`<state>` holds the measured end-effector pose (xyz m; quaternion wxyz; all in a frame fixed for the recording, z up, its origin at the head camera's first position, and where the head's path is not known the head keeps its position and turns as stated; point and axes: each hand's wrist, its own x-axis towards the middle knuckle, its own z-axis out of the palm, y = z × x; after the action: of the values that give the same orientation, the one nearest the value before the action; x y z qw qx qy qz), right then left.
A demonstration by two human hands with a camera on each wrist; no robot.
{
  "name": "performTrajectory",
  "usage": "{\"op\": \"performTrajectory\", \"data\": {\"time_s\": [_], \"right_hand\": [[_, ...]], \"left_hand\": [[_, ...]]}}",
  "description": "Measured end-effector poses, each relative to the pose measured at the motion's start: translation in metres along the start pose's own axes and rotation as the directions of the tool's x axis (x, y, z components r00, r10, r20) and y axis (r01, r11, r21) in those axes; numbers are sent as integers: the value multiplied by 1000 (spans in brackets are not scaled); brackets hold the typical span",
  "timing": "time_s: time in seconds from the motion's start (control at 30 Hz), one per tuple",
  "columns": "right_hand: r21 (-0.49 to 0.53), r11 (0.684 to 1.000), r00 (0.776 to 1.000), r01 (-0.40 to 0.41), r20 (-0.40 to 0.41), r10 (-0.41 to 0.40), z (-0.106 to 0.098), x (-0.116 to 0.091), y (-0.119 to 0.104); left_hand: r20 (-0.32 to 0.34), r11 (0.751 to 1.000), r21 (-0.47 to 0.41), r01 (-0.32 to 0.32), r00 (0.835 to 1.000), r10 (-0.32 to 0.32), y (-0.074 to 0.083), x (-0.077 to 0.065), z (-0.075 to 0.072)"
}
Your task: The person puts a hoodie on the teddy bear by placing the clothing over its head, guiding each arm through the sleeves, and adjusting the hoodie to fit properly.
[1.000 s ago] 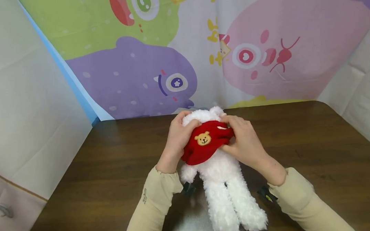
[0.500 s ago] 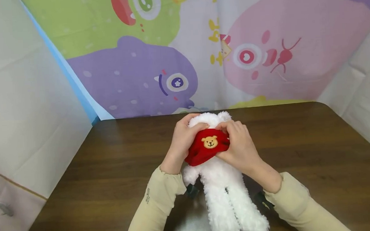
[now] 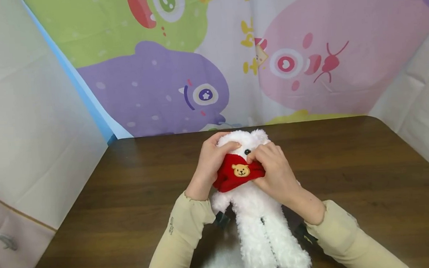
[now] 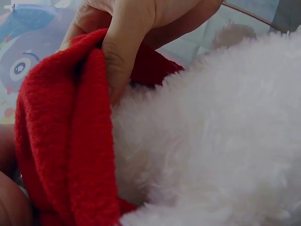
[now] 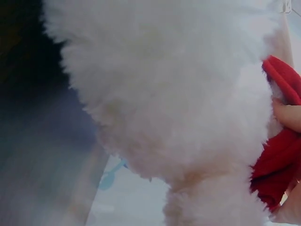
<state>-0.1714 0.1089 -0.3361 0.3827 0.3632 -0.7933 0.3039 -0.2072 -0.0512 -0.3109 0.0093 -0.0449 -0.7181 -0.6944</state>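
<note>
A white plush bear (image 3: 255, 204) lies on its back in the head view, its fluffy head away from me. Across its face and neck is a red fabric garment (image 3: 229, 179) with a tan bear-face patch; its exact kind is unclear. My left hand (image 3: 209, 162) holds the side of the plush head, thumb on the white fur, palm against the red fabric. With my right hand (image 3: 275, 171) I pinch the garment's right part. One black eye (image 3: 247, 151) shows above the red edge. In the left wrist view a thumb (image 4: 120, 61) is tucked inside the red hem.
A dark brown wooden table (image 3: 131, 201) lies beneath the plush. Behind it hangs a cartoon-printed cloth (image 3: 155, 88), with pale side panels (image 3: 29, 98) on the left and right. A greyish-white fluffy patch (image 3: 223, 259) shows beside the plush legs at the front.
The red garment has slid down the plush's face, and one black eye has come into view. My right hand has shifted left with the fabric; my left hand has moved slightly right.
</note>
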Motion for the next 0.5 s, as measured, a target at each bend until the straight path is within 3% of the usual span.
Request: {"op": "performTrajectory", "data": {"time_s": [0.27, 0.5], "right_hand": [[33, 999, 998, 38, 42, -39, -2, 1, 2], [40, 991, 989, 129, 68, -132, -6, 2, 5]], "left_hand": [[6, 1000, -12, -17, 1000, 17, 0, 0, 1], [-17, 1000, 14, -17, 1000, 18, -1, 1, 0]]}}
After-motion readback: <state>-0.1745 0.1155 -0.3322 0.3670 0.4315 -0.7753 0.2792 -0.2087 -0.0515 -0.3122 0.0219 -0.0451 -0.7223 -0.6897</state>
